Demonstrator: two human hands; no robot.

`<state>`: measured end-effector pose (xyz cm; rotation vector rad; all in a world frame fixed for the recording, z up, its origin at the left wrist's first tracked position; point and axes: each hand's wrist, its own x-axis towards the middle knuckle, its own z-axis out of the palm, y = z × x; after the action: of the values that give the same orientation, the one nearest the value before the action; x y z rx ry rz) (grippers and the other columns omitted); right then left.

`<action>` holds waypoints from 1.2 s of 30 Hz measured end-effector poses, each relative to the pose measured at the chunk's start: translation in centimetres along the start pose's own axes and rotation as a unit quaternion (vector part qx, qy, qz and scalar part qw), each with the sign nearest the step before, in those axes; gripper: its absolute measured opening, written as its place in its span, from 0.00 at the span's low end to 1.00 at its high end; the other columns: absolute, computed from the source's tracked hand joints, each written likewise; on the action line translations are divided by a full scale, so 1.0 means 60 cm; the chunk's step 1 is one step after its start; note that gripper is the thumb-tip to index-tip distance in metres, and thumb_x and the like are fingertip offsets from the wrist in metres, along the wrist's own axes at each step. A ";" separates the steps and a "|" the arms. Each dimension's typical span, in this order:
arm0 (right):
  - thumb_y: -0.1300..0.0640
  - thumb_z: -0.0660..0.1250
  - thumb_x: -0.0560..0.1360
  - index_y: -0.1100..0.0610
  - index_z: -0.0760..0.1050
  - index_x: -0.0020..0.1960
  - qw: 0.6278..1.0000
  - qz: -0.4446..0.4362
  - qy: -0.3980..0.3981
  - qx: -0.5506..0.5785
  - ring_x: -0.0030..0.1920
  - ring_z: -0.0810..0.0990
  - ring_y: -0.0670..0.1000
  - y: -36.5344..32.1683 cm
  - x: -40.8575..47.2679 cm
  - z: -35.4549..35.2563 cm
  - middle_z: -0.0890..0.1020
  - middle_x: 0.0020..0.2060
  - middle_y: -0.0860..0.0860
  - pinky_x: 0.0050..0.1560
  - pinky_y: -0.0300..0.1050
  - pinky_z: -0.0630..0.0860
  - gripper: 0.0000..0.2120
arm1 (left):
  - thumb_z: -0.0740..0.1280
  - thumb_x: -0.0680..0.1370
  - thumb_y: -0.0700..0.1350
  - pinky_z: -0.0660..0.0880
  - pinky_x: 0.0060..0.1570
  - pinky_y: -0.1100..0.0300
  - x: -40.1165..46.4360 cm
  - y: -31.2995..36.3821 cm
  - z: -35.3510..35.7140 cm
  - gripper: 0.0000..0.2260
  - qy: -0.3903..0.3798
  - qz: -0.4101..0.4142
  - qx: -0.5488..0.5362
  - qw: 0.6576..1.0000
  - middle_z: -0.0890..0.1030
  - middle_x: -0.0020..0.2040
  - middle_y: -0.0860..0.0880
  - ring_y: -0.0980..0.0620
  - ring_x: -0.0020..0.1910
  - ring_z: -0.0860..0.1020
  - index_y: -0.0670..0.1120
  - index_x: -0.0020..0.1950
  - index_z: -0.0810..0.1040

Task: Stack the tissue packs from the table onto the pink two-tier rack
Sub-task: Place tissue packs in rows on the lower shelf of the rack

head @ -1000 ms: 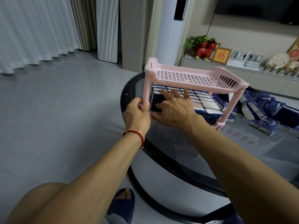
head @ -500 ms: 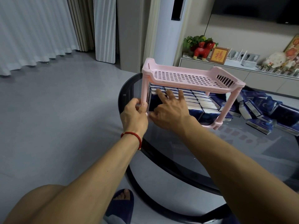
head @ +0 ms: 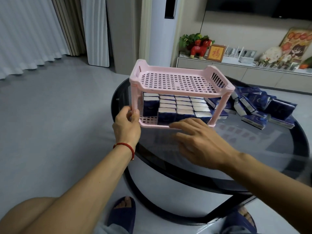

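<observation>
The pink two-tier rack (head: 179, 81) stands on the round dark glass table (head: 253, 149). Its lower tier holds several dark-blue tissue packs (head: 184, 108) in rows, with a bare patch at the front left corner; the top tier holds nothing. My left hand (head: 127, 124) grips the rack's front left post near the lower tier. Just in front of the rack's lower edge hovers my right hand (head: 200, 142), fingers spread and holding nothing. A loose heap of tissue packs (head: 263, 108) lies on the table to the rack's right.
A low white cabinet (head: 244, 71) with a red toy, a framed picture and ornaments runs along the back wall. Grey floor lies left of the table. My knee and two blue slippers (head: 121, 215) are below the table's near rim.
My right hand has come out from the lower tier, where it lay on the packs, and now hovers in front of the rack. My left hand keeps its grip on the post.
</observation>
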<state>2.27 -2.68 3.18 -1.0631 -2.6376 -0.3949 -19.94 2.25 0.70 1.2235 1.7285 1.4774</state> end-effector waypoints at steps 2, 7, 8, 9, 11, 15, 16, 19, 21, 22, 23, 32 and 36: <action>0.53 0.60 0.80 0.55 0.81 0.53 0.999 0.032 -0.010 -0.006 0.54 0.79 0.54 0.031 -0.042 -0.004 0.81 0.57 0.51 0.55 0.52 0.77 0.12 | 0.66 0.83 0.51 0.83 0.50 0.51 -0.003 0.000 0.001 0.07 0.009 -0.001 -0.003 1.000 0.85 0.48 0.52 0.52 0.47 0.82 0.51 0.56 0.82; 0.54 0.67 0.78 0.53 0.80 0.53 0.961 0.277 -0.007 -0.004 0.51 0.80 0.52 0.147 -0.121 0.004 0.82 0.51 0.51 0.48 0.49 0.80 0.06 | 0.67 0.82 0.51 0.83 0.51 0.48 -0.009 -0.005 0.002 0.06 0.019 0.014 -0.003 1.000 0.85 0.44 0.54 0.51 0.45 0.84 0.59 0.48 0.82; 0.54 0.68 0.78 0.53 0.80 0.55 0.939 0.343 0.002 -0.014 0.52 0.79 0.52 0.174 -0.133 0.011 0.81 0.53 0.52 0.50 0.50 0.80 0.07 | 0.67 0.82 0.50 0.83 0.52 0.47 -0.010 -0.007 0.004 0.07 0.016 0.013 -0.004 1.000 0.85 0.45 0.54 0.50 0.46 0.84 0.62 0.48 0.82; 0.55 0.68 0.78 0.54 0.79 0.58 0.913 0.407 0.009 -0.028 0.54 0.78 0.54 0.200 -0.146 0.019 0.80 0.55 0.54 0.51 0.53 0.79 0.10 | 0.68 0.81 0.50 0.82 0.54 0.46 -0.015 -0.007 0.007 0.06 0.014 0.009 -0.001 1.000 0.85 0.47 0.54 0.50 0.48 0.84 0.63 0.52 0.81; 0.54 0.66 0.77 0.57 0.74 0.64 0.858 0.512 0.010 -0.049 0.59 0.74 0.60 0.243 -0.170 0.031 0.76 0.60 0.58 0.55 0.59 0.76 0.16 | 0.70 0.79 0.47 0.80 0.58 0.45 -0.034 -0.010 0.012 0.14 0.027 0.002 0.021 0.999 0.81 0.57 0.50 0.48 0.54 0.81 0.54 0.64 0.76; 0.55 0.62 0.78 0.58 0.67 0.70 0.824 0.566 -0.032 -0.029 0.68 0.68 0.64 0.276 -0.205 0.052 0.72 0.69 0.60 0.62 0.64 0.69 0.21 | 0.70 0.74 0.34 0.76 0.61 0.46 -0.095 -0.004 0.021 0.21 0.038 0.078 0.083 0.993 0.67 0.60 0.47 0.45 0.60 0.72 0.47 0.62 0.69; 0.55 0.63 0.79 0.58 0.68 0.70 0.828 0.559 -0.034 -0.034 0.69 0.68 0.64 0.278 -0.209 0.054 0.72 0.69 0.59 0.61 0.64 0.69 0.20 | 0.70 0.73 0.31 0.77 0.60 0.48 -0.109 0.001 0.027 0.21 0.016 0.105 0.082 0.991 0.67 0.60 0.48 0.46 0.59 0.72 0.48 0.61 0.69; 0.55 0.66 0.78 0.57 0.73 0.60 0.839 0.542 -0.009 -0.044 0.64 0.69 0.63 0.274 -0.210 0.048 0.74 0.63 0.60 0.56 0.62 0.72 0.12 | 0.69 0.73 0.30 0.79 0.51 0.59 -0.142 0.021 0.057 0.20 -0.068 0.162 0.065 0.982 0.72 0.57 0.48 0.49 0.54 0.75 0.50 0.57 0.70; 0.56 0.68 0.77 0.54 0.74 0.53 0.842 0.538 -0.007 -0.028 0.58 0.72 0.63 0.269 -0.213 0.043 0.77 0.58 0.59 0.52 0.57 0.73 0.07 | 0.69 0.73 0.31 0.77 0.45 0.64 -0.160 0.031 0.084 0.18 -0.118 0.173 0.062 0.976 0.75 0.54 0.49 0.52 0.51 0.76 0.50 0.56 0.72; 0.57 0.69 0.76 0.52 0.73 0.51 0.842 0.539 -0.012 -0.013 0.54 0.75 0.63 0.264 -0.216 0.039 0.80 0.55 0.58 0.50 0.56 0.75 0.06 | 0.69 0.73 0.32 0.76 0.43 0.65 -0.170 0.036 0.098 0.17 -0.144 0.169 0.058 0.973 0.76 0.53 0.50 0.53 0.50 0.76 0.50 0.55 0.73; 0.57 0.70 0.76 0.50 0.73 0.51 0.843 0.538 -0.018 0.002 0.50 0.77 0.62 0.257 -0.220 0.031 0.82 0.52 0.57 0.49 0.57 0.77 0.07 | 0.69 0.73 0.32 0.76 0.42 0.67 -0.179 0.043 0.111 0.16 -0.169 0.162 0.050 0.971 0.77 0.52 0.50 0.54 0.48 0.76 0.50 0.54 0.74; 0.53 0.80 0.68 0.48 0.75 0.57 0.930 0.286 -0.012 0.229 0.54 0.79 0.43 0.146 -0.223 -0.057 0.77 0.55 0.42 0.55 0.35 0.78 0.21 | 0.71 0.79 0.50 0.82 0.53 0.55 -0.214 0.089 0.229 0.20 -0.354 -0.008 -0.008 0.935 0.80 0.60 0.51 0.51 0.54 0.82 0.52 0.71 0.74; 0.50 0.70 0.72 0.48 0.72 0.62 0.901 0.316 0.002 0.296 0.63 0.74 0.41 0.181 -0.219 -0.032 0.75 0.64 0.44 0.60 0.38 0.75 0.19 | 0.72 0.79 0.39 0.85 0.48 0.49 -0.207 0.090 0.237 0.20 -0.325 -0.083 -0.087 0.938 0.84 0.52 0.49 0.50 0.46 0.85 0.48 0.70 0.76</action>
<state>19.35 -4.10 2.04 -1.5531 -2.0018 0.5072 -0.86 -2.41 0.64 1.2491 1.1899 0.9486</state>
